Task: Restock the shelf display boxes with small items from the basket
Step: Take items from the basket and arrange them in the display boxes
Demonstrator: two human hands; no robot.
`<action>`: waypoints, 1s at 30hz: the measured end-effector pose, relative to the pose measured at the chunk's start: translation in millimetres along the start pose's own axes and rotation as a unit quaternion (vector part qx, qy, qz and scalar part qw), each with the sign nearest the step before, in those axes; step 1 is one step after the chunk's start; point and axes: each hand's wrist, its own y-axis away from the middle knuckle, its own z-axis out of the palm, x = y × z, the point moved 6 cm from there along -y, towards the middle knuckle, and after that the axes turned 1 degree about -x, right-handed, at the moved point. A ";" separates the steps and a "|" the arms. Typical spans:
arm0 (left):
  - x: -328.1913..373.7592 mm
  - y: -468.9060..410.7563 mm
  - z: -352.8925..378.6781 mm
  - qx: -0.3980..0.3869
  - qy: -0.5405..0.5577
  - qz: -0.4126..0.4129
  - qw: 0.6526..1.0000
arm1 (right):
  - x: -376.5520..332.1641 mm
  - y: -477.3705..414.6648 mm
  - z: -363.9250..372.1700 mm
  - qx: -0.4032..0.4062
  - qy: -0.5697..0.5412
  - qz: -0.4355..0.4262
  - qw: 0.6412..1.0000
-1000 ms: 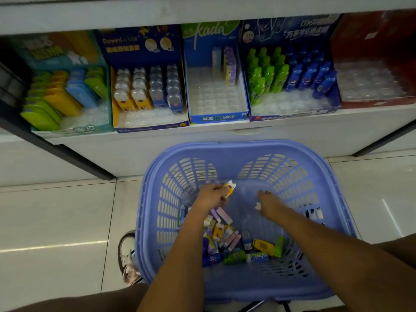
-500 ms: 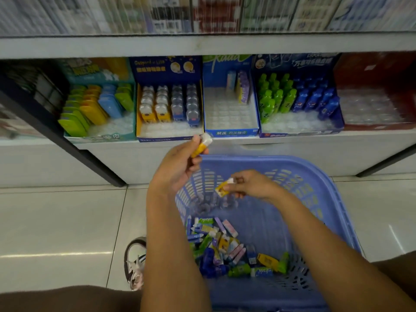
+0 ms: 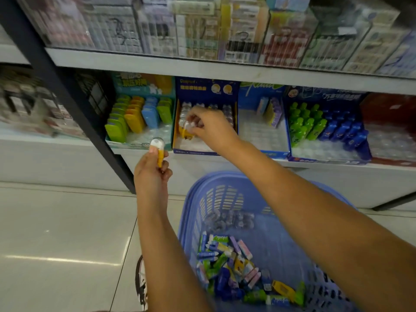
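A blue plastic basket stands on the floor with several small colourful erasers piled in its bottom. My left hand grips a yellow-and-white item upright, below the shelf edge. My right hand reaches into the dark blue display box on the lower shelf and pinches another yellow-and-white item over its front rows.
Beside that box stand a teal box of flat cases, a blue box with a nearly bare tray, a box of green and blue bottles and a red box. A black shelf post runs diagonally at left. A shoe shows on the tiled floor.
Both hands rose from the basket, each with a yellow-and-white item. My right hand has moved up into the dark blue display box; my left hand stays just below the shelf.
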 end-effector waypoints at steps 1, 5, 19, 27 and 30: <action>-1.5 -1.7 -4.4 0.008 -0.001 0.001 1.000 | -1.3 -5.8 5.9 -0.010 0.018 -0.006 1.000; -5.4 -9.2 -15.5 0.023 -0.015 -0.002 1.000 | -0.1 -15.3 21.0 -0.028 0.032 -0.001 0.999; -24.9 -9.8 11.6 -0.068 -0.084 0.016 0.994 | -0.4 -3.0 21.3 0.038 0.082 -0.036 0.995; -20.0 -4.4 35.4 -0.103 -0.122 0.065 0.985 | -1.8 41.4 8.8 0.009 -0.195 0.049 0.980; -15.9 -5.4 36.7 -0.060 -0.222 0.129 0.965 | 5.9 34.8 -7.4 0.064 -0.177 0.057 0.980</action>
